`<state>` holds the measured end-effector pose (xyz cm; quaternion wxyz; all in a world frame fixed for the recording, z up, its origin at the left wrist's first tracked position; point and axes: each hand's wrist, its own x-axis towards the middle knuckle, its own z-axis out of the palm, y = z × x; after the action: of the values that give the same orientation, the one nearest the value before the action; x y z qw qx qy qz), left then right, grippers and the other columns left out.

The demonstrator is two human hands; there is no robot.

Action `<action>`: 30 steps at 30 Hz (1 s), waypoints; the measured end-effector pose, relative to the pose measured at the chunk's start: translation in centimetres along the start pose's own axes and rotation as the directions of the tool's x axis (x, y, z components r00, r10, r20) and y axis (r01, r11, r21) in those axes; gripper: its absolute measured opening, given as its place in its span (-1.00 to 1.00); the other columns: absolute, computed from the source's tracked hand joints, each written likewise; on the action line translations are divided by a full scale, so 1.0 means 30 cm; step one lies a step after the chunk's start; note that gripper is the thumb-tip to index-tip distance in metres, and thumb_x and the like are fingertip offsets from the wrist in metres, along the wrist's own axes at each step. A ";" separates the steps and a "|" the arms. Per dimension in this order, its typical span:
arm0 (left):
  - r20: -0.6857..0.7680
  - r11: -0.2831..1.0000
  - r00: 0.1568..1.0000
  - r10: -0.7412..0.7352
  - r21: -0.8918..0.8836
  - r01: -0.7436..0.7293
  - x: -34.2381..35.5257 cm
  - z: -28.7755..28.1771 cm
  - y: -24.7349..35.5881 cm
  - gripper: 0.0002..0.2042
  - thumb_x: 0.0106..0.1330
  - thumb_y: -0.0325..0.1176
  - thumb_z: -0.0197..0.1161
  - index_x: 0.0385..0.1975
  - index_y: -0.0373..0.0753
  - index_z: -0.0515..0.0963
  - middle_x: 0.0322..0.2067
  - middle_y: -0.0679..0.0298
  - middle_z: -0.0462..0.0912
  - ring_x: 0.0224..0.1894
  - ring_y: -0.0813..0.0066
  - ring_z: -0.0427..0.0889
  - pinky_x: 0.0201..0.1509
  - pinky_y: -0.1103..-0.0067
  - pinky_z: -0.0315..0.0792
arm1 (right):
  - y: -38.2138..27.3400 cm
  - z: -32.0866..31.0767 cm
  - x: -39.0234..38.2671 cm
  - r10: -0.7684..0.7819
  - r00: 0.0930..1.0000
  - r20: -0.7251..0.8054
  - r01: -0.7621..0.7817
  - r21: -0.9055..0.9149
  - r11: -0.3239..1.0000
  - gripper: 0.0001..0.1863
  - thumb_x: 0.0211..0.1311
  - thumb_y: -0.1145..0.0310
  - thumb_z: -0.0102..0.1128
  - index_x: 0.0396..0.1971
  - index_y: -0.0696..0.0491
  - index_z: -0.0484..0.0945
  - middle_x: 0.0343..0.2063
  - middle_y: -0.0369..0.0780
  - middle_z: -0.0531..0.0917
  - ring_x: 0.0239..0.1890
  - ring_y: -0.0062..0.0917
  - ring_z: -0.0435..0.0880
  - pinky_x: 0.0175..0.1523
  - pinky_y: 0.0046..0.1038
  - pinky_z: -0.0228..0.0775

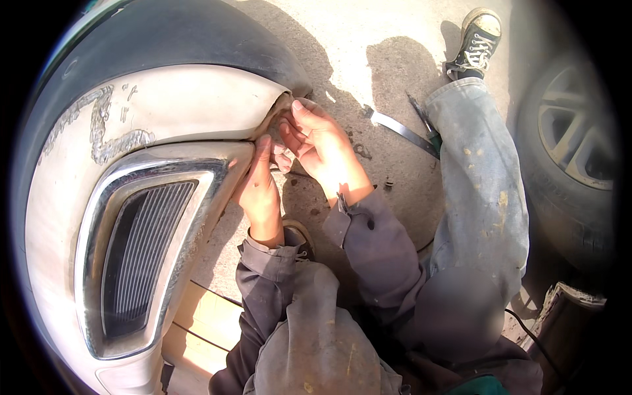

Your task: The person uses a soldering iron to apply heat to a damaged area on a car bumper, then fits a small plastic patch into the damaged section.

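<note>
Down low by the white bumper (pixel 151 108), both hands working its torn corner edge (pixel 280 108) beside the chrome grille surround (pixel 115 197). Left hand (pixel 258 187) pressed up under the seam, fingers together; right hand (pixel 319 141) pinching the edge, fingertips (pixel 297 105) curled over it. Metal strip (pixel 400 130) lying well apart on the concrete ground (pixel 368 33), near the outstretched leg (pixel 480 184).

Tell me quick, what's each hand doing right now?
Left hand: fingers pressed against the edge of the car bumper, gripping nothing loose.
Right hand: fingers curled on the bumper's torn corner.
</note>
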<state>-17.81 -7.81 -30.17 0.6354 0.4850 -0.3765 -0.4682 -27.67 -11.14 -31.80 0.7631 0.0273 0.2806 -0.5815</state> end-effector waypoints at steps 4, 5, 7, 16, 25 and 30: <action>0.087 0.997 0.993 -0.078 0.026 0.076 0.008 -0.018 -0.016 -0.88 0.25 -0.51 0.14 -0.39 -0.47 0.53 -0.51 0.21 0.56 -0.55 0.52 0.52 -0.49 0.64 0.40 | -0.026 -0.024 0.004 0.203 0.978 0.059 -0.206 0.058 0.977 -0.77 0.22 0.21 0.14 -0.30 0.06 0.42 -0.46 -0.28 0.49 -0.44 -0.49 0.47 -0.41 -0.38 0.31; 0.111 0.997 0.991 -0.074 0.018 0.073 0.010 -0.017 -0.015 -0.88 0.25 -0.50 0.14 -0.39 -0.47 0.53 -0.50 0.21 0.57 -0.54 0.52 0.52 -0.49 0.64 0.39 | -0.030 -0.034 0.011 0.275 0.955 0.109 -0.285 0.080 0.955 -0.76 0.22 0.19 0.13 -0.32 0.06 0.42 -0.48 -0.27 0.48 -0.46 -0.45 0.47 -0.45 -0.33 0.28; 0.111 0.994 0.991 -0.078 0.089 0.068 0.023 -0.044 -0.038 -0.87 0.25 -0.50 0.15 -0.35 -0.46 0.55 -0.45 0.20 0.60 -0.47 0.52 0.55 -0.42 0.65 0.41 | -0.020 -0.037 0.024 0.294 0.949 0.115 -0.304 0.088 0.949 -0.73 0.21 0.14 0.12 -0.34 0.05 0.42 -0.50 -0.27 0.48 -0.49 -0.40 0.45 -0.48 -0.30 0.22; 0.141 0.977 0.987 -0.077 0.208 0.046 0.023 -0.048 -0.011 -0.85 0.22 -0.46 0.20 -0.29 -0.40 0.57 -0.30 0.20 0.64 -0.25 0.52 0.57 -0.15 0.64 0.41 | 0.064 -0.115 0.097 0.263 0.915 0.306 -0.323 0.166 0.932 -0.62 0.23 0.02 0.06 -0.39 0.09 0.43 -0.57 -0.28 0.50 -0.63 -0.46 0.47 -0.62 -0.41 0.25; -0.007 0.951 0.969 -0.248 0.188 0.245 -0.111 -0.095 -0.103 -0.90 0.26 -0.51 0.14 -0.41 -0.44 0.47 -0.57 0.22 0.53 -0.60 0.59 0.48 -0.55 0.68 0.39 | 0.046 -0.299 -0.010 0.159 0.987 -0.030 -0.160 -0.030 0.987 -0.88 0.19 0.37 0.18 -0.35 0.09 0.50 -0.41 -0.32 0.56 -0.32 -0.63 0.53 -0.18 -0.60 0.41; -0.009 0.947 0.989 -0.146 0.289 0.142 -0.138 -0.117 -0.087 -0.83 0.29 -0.45 0.12 -0.47 -0.44 0.49 -0.60 0.28 0.49 -0.61 0.62 0.42 -0.52 0.66 0.31 | -0.064 -0.291 -0.015 -0.082 0.996 -0.023 0.037 -0.746 0.665 -0.77 0.17 0.32 0.19 -0.42 0.22 0.51 -0.66 -0.39 0.46 -0.69 -0.72 0.36 -0.57 -0.60 0.22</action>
<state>-16.30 -3.13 -33.65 0.5195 0.5957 -0.4084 -0.4566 -32.93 -8.14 -38.40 0.6806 -0.2796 0.5147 -0.4401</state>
